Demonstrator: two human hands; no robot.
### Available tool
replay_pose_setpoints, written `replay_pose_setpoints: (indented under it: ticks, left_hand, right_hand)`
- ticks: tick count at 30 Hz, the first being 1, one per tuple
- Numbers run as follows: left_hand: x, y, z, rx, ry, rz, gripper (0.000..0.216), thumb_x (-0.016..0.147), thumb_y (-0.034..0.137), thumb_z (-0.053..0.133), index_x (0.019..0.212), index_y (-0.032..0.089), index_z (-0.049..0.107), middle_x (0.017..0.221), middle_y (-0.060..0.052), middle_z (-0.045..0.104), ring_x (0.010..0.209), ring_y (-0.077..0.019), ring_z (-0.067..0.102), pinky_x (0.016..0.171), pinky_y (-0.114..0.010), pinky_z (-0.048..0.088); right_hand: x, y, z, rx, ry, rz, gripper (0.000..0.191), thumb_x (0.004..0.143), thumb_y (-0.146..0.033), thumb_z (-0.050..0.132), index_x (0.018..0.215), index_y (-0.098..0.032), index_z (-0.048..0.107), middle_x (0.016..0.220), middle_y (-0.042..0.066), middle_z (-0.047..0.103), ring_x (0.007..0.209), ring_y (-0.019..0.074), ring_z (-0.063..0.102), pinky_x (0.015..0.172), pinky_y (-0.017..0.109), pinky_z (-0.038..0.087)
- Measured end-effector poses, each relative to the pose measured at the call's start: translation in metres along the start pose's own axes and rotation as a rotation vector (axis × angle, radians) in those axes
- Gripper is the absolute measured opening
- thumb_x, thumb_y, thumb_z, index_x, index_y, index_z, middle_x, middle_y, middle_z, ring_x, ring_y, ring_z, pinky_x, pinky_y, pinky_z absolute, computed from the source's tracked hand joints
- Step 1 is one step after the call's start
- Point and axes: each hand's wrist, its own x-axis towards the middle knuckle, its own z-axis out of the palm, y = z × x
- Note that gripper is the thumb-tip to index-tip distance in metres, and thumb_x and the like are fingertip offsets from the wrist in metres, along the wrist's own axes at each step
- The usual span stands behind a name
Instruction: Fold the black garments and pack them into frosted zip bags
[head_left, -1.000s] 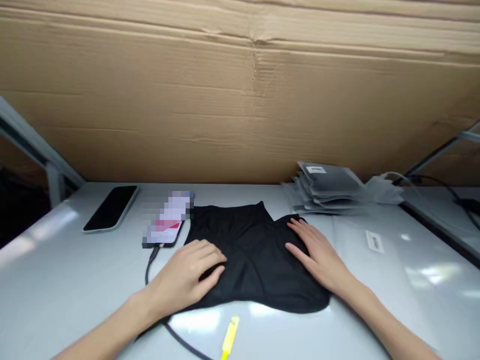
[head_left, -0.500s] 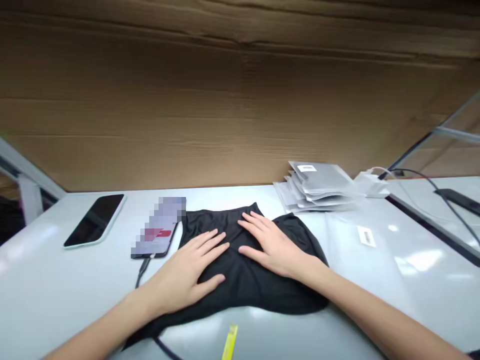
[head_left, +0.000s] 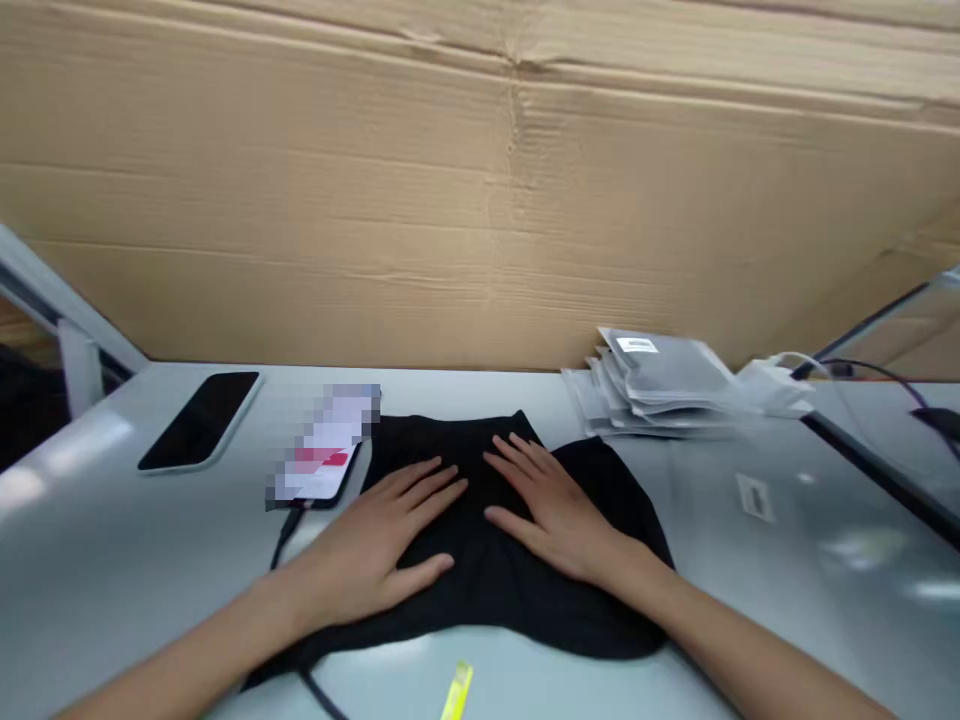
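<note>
The black garment [head_left: 495, 560] lies mid-table, its long axis running left-right. Both hands are pressed flat on its top half, fingers spread, nothing gripped: left hand [head_left: 382, 550] and right hand [head_left: 551, 510] about level. A phone [head_left: 326, 460] sits just left.

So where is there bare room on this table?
Bare table lies left of the cable, nearer than the dark phone. The centre is crowded: left hand and right hand flat on the black garment, lit phone beside it, bag stack behind, clear bag to its right.
</note>
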Motion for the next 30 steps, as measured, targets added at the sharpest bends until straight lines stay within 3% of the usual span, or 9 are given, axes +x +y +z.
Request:
replay_pose_setpoints:
  ticks: [11,15,19,23,27,30]
  left_hand:
    - [0.0007,-0.0001,0.0026,0.036,0.003,-0.003,0.059,0.093,0.048,0.050,0.147,0.026,0.039,0.153,-0.005,0.040,0.143,-0.0266,0.034,0.115,-0.046,0.036]
    - [0.0006,0.0006,0.0017,0.023,0.010,0.002,0.059,0.093,0.046,0.052,0.147,0.026,0.039,0.153,-0.006,0.041,0.142,-0.0275,0.034,0.115,-0.047,0.035]
    - [0.0001,0.0036,-0.0019,-0.021,0.033,-0.009,0.067,0.092,0.043,0.054,0.151,0.027,0.029,0.153,-0.007,0.041,0.141,-0.0279,0.037,0.113,-0.046,0.038]
    - [-0.0002,0.0044,-0.0034,-0.029,0.040,0.000,0.062,0.092,0.041,0.054,0.149,0.028,0.033,0.152,-0.005,0.042,0.140,-0.0288,0.037,0.113,-0.047,0.038]
    - [0.0000,0.0033,-0.0026,-0.028,0.025,0.002,0.062,0.092,0.043,0.054,0.148,0.027,0.036,0.153,-0.007,0.041,0.141,-0.0286,0.036,0.114,-0.048,0.037]
    - [0.0001,0.0042,-0.0029,-0.015,0.019,-0.010,0.060,0.092,0.044,0.053,0.148,0.027,0.037,0.153,-0.006,0.041,0.141,-0.0290,0.036,0.114,-0.048,0.037]
  right_hand:
    - [-0.0026,0.0007,0.0001,-0.007,0.013,0.003,0.065,0.092,-0.048,0.054,0.148,-0.020,0.038,0.156,0.012,0.031,0.145,0.0279,0.026,0.118,0.052,0.025]
    - [-0.0032,0.0009,-0.0002,-0.006,0.006,-0.009,0.060,0.092,-0.048,0.054,0.146,-0.023,0.043,0.157,0.010,0.030,0.146,0.0281,0.025,0.118,0.052,0.024]
    - [-0.0036,-0.0004,-0.0016,0.037,0.013,0.038,0.075,0.090,-0.052,0.055,0.152,-0.016,0.030,0.155,0.014,0.034,0.145,0.0289,0.027,0.117,0.052,0.027]
    - [-0.0037,-0.0013,-0.0025,0.028,-0.007,0.004,0.064,0.092,-0.048,0.053,0.147,-0.017,0.041,0.153,0.012,0.038,0.145,0.0290,0.027,0.118,0.054,0.025]
    - [-0.0037,0.0002,-0.0019,0.021,0.008,0.000,0.065,0.092,-0.048,0.054,0.149,-0.020,0.037,0.153,0.011,0.038,0.144,0.0287,0.029,0.117,0.054,0.027]
    - [-0.0036,0.0009,-0.0014,0.012,0.018,-0.015,0.058,0.093,-0.047,0.053,0.144,-0.021,0.045,0.153,0.010,0.039,0.144,0.0290,0.029,0.117,0.054,0.026]
